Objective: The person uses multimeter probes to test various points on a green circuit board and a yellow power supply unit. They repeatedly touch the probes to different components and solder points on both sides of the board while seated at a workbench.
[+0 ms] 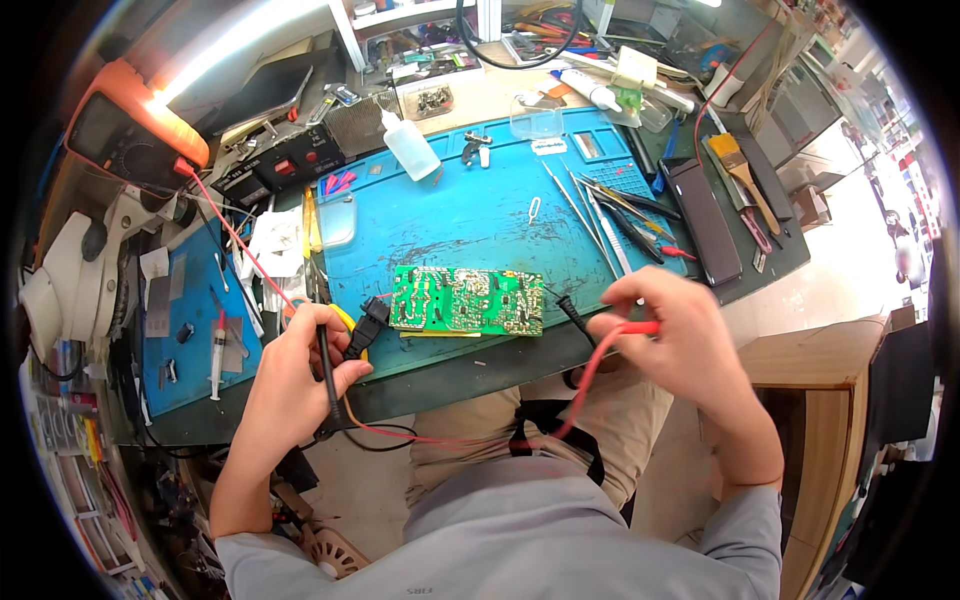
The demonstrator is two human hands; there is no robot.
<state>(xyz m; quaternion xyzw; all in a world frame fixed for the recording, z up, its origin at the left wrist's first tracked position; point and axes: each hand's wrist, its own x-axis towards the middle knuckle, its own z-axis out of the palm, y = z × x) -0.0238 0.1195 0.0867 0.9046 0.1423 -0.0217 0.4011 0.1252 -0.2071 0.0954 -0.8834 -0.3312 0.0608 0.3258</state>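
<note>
At upper left, orange multimeter [135, 130]: tilted, with a red lead [245, 245] running from it toward the left hand.
Left hand [280, 375]: forearm rising from the lower edge, palm turned inward; thumb and fingers pinch a black probe [327, 368] held near upright, its lead dropping over the bench edge.
Black connector [370, 325]: between the left fingertips and the board — whether they touch it cannot be told.
Green circuit board [467, 302]: flat near the front edge of the blue mat [440, 210], soldered side up, between the hands and held by neither.
Step in hand: judged from the pose, arranging the probes beside the board; the next move seems to call for a steady right grip and tips guided clear of neighbouring joints.
Black cord [571, 310]: right of the board, just beside the right thumb.
Right hand [685, 340]: motion-blurred, elbow bent, fingers curled — thumb and forefinger appear to pinch the red probe [642, 328]; the exact hold cannot be told.
</note>
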